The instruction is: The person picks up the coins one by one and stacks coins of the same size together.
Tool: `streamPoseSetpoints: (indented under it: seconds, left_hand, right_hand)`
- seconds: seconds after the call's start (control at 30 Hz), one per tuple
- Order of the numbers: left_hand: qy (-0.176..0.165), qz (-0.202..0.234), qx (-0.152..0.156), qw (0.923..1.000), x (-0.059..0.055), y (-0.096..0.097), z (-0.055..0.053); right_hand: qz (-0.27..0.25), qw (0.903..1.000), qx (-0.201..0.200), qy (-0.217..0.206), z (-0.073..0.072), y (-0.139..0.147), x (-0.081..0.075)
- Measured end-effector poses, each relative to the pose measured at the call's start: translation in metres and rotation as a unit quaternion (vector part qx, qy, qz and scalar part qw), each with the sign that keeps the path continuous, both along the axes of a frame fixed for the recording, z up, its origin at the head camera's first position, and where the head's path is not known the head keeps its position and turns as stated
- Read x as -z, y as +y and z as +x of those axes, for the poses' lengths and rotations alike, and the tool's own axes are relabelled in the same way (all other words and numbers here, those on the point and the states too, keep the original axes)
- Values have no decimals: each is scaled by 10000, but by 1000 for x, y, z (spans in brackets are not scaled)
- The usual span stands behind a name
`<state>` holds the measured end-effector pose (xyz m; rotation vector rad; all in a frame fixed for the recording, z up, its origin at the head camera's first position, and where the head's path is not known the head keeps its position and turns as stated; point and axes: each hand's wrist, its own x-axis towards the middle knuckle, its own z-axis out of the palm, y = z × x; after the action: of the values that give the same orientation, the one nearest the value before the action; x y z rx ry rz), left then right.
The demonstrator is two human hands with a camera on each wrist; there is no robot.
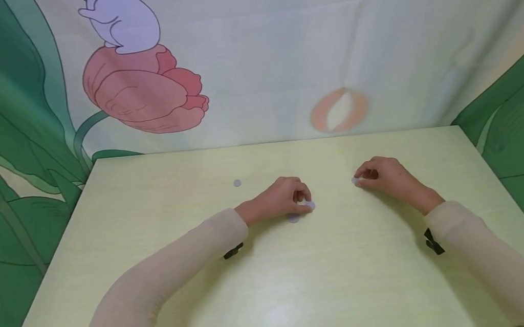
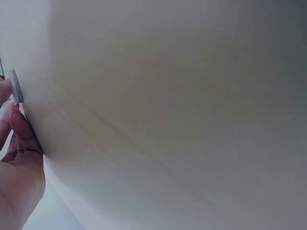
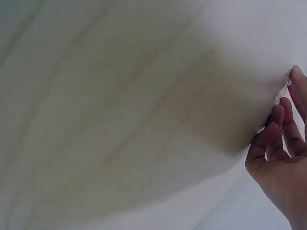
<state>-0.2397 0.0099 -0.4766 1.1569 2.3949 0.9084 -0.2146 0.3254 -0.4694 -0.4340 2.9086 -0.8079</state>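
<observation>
A pale yellow-green wooden table (image 1: 281,285) stands before a hanging cloth printed with a pink tulip and green leaves (image 1: 145,90). On the table the left hand (image 1: 279,199) rests with curled fingers, pinching a small flat grey-white round disc (image 1: 310,205) at its fingertips; a second like disc (image 1: 293,218) lies on the table just beneath that hand. The right hand (image 1: 383,175), well apart from the left hand, pinches another small pale disc (image 1: 354,180) at its fingertips against the tabletop. A fourth grey disc (image 1: 237,183) lies alone, left of the left hand.
</observation>
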Motion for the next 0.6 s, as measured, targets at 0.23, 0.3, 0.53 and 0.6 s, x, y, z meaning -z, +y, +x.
streamPoseSetpoints:
  seconds: [0.23,0.3,0.53,0.6]
  left_hand:
    - [-102,-13,-104,9999,0,-1,-1]
    - [-153,5,-146,9998,0,-2,-1]
    - [-189,93,-133,9997,1,-3,-1]
    - [-175,116,-109,9997,1,-3,0]
  right_hand:
    - [-143,9999,76,-45,-1,-2,1]
    - [-171,9998,96,-88,-1,-4,1]
    - [-150,9995,112,-257,2,-7,-7]
    - [-146,9996,-18,-224,3,-4,-8]
